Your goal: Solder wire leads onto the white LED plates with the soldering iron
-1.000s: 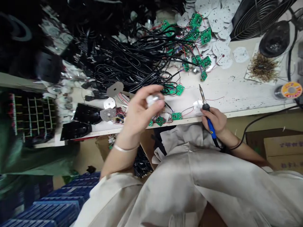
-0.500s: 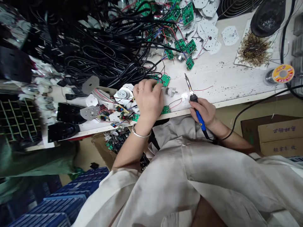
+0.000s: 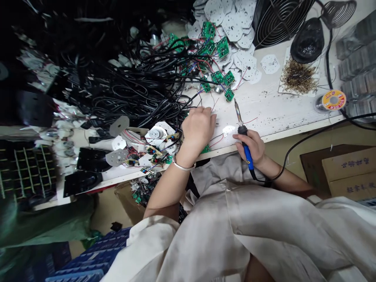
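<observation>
My right hand (image 3: 253,147) is closed around the blue handle of a soldering iron (image 3: 247,153), whose bare metal tip points up and away over the white bench. To its left, my left hand (image 3: 198,127) rests palm down on the bench with the fingers curled under. What those fingers hold is hidden. A green circuit board (image 3: 206,149) with thin red and black wires shows partly beside the left wrist. Between the hands lies a small shiny white plate (image 3: 228,131). Just beyond the iron's tip is another green circuit board (image 3: 229,94).
Black cables (image 3: 138,92) are heaped at the back left. White perforated plates (image 3: 235,23) pile up behind the boards. At the right stand a solder spool (image 3: 333,100), a pad with brown debris (image 3: 299,78) and a black fan (image 3: 282,21). The iron's cord (image 3: 305,132) crosses the bench edge.
My left hand has shifted right and now covers most of the small white motor-like part seen beside it before. The iron stays in my right hand. The camera view has shifted.
</observation>
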`<state>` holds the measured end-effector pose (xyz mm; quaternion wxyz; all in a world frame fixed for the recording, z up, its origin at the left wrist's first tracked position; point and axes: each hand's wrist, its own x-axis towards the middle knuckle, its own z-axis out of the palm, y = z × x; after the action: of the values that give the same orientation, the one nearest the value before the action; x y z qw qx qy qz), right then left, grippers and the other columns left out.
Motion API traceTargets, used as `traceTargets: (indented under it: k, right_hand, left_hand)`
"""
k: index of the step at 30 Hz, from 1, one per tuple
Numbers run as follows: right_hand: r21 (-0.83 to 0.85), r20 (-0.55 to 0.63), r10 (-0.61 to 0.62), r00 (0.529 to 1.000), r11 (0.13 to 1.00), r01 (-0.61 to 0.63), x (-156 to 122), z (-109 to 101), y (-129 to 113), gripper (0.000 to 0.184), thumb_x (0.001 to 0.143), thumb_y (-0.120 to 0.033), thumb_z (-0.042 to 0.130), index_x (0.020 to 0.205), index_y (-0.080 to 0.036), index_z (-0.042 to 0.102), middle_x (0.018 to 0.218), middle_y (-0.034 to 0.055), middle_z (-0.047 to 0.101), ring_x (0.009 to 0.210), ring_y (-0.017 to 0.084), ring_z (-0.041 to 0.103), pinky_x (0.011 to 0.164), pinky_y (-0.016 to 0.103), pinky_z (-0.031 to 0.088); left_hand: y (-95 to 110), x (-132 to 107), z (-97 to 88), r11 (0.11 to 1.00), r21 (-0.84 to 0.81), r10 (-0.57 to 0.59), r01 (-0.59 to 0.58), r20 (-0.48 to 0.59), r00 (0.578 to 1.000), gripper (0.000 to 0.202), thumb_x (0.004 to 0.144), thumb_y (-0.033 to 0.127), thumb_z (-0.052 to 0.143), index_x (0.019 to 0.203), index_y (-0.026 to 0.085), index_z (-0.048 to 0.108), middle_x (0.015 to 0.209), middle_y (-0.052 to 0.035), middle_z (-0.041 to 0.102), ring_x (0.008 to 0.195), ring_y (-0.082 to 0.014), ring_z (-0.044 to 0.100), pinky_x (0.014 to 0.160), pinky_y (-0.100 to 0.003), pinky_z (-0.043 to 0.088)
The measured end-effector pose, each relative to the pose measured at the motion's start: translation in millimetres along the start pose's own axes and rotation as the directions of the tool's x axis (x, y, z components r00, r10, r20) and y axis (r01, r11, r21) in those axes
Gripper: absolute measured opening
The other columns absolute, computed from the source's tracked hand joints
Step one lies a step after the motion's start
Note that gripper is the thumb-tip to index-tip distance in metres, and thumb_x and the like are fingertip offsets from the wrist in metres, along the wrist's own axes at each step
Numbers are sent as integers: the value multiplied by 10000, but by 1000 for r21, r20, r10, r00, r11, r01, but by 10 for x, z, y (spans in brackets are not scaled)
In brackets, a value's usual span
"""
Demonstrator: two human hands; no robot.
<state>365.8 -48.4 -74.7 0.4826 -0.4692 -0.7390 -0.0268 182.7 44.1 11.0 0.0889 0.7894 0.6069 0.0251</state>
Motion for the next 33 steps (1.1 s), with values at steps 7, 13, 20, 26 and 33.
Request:
traceTargets:
  k: [7, 13, 20, 26, 33]
  right_hand:
    - [24, -40, 11, 999, 1000, -10, 15, -5, -8, 386, 967, -270, 579, 1350, -251, 537, 950, 52, 738, 778, 167, 662, 639, 258, 586]
    - [81, -61, 101, 993, 992, -96, 61, -22, -31, 345, 975, -265, 559, 1320, -254, 549, 929, 57, 734, 839, 187, 673, 664, 293, 610]
    - [103, 20, 175, 984, 979, -176, 82, -15, -40, 322, 970, -262, 575, 1291, -274, 546, 983, 46, 735, 927, 173, 696, 718, 286, 618]
    - [72, 82, 163, 983, 983, -169, 79, -33, -40, 306, 984, -276, 548, 1289, -292, 536, 992, 33, 741, 923, 172, 700, 761, 294, 607]
    - [81, 81, 154, 985, 984, -161, 85, -46, -31, 338, 965, -248, 570, 1299, -285, 539, 990, 31, 741, 922, 181, 697, 780, 301, 604]
  left_hand:
    - [205, 167, -4, 999, 45, -25, 18, 162, 986, 191, 931, 230, 574, 953, 183, 757, 985, -146, 757, 1039, -323, 674, 827, -408, 523]
    - [-18, 58, 127, 925, -367, 56, -97, -120, 991, 223, 967, 277, 578, 970, 201, 788, 879, -48, 763, 848, -200, 663, 867, -342, 494]
    - [-212, -308, 118, 832, -497, 146, -245, -229, 962, 261, 992, 335, 576, 1129, 189, 744, 926, -35, 752, 868, -164, 664, 866, -305, 514]
    - [-187, -413, 153, 764, -602, 130, -231, -206, 970, 187, 966, 287, 596, 1080, 208, 722, 1009, -32, 780, 911, -150, 719, 887, -287, 569]
    - [-213, -389, 204, 785, -457, 379, -418, -180, 908, 224, 1025, 331, 525, 1095, 223, 709, 1221, -80, 730, 1138, -185, 679, 1012, -355, 545]
